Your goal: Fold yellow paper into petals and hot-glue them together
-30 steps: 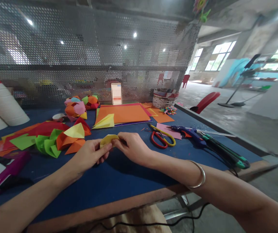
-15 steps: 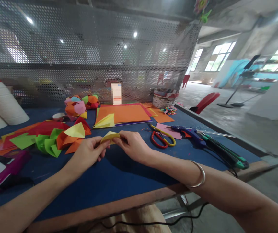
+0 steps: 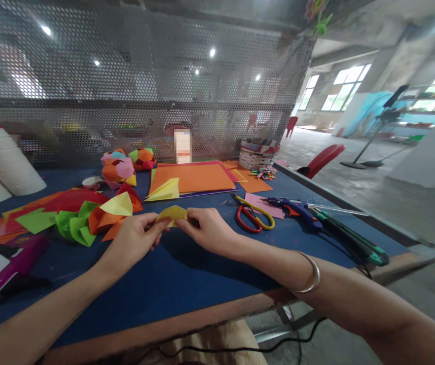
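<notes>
A small folded piece of yellow paper is held just above the blue tabletop. My left hand pinches its left end between thumb and fingers. At the right end, my right hand grips it the same way, thumb in front. Behind the hands lies another folded yellow paper, resting against a stack of coloured sheets. Left of my left hand are a pale yellow folded piece, orange folded paper and green folded paper.
Scissors, a blue glue gun and a green-black cutter lie on the right. A woven basket stands at the back. Stacked paper cups, paper balls and a purple tool occupy the left.
The yellow paper has tipped in my fingers, so more of its broad face shows towards me. Both hands keep their hold and have barely moved.
</notes>
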Available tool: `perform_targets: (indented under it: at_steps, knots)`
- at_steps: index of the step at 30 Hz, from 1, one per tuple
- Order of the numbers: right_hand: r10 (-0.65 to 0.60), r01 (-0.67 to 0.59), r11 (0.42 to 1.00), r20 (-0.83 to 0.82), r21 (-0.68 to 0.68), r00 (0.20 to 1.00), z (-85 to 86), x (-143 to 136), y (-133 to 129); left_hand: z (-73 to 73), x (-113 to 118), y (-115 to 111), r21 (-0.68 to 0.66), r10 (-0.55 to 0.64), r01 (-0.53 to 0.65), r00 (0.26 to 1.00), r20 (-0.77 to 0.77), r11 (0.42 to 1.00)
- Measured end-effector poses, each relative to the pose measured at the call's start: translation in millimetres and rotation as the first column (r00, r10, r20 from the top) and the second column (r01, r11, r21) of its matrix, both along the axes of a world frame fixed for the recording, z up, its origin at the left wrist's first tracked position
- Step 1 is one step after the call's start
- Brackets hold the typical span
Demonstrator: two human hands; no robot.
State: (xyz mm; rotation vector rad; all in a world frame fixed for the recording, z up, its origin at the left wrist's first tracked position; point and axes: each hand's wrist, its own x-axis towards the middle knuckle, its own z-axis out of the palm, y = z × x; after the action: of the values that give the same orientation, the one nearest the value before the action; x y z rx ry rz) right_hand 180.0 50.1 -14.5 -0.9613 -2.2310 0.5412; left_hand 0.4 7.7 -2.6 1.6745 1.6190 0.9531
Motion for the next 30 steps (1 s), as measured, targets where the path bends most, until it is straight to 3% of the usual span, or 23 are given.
perform_targets:
  at_steps: [10, 17, 22, 26, 30]
  knots:
    - [-0.063, 0.063, 0.995, -0.001, -0.075, 0.998, -0.8, 1.2, 6.0, 1.3, -3.2, 0.5, 0.08, -0.026, 0.027, 1.0, -0.014, 0.996]
    - [-0.03, 0.028, 0.996, -0.025, -0.086, 0.999, -1.2, 0.5, 5.1, -1.7, -4.5, -0.2, 0.076, -0.014, 0.012, 1.0, 0.024, 0.997]
    - [0.04, -0.043, 0.997, -0.044, -0.069, 0.998, -1.6, 0.0, 1.4, -3.2, -1.6, 2.6, 0.027, -0.133, 0.131, 0.986, 0.104, 0.991]
    - [0.145, -0.15, 0.986, -0.066, -0.076, 0.987, -1.5, -0.7, -3.2, -6.6, 1.0, 2.7, 0.019, -0.163, 0.162, 0.978, 0.132, 0.987]
    - [0.116, -0.118, 0.99, -0.043, -0.073, 0.992, -0.3, -1.7, -7.5, -9.3, 1.4, 2.5, -0.02, -0.137, 0.143, 0.972, 0.192, 0.989]
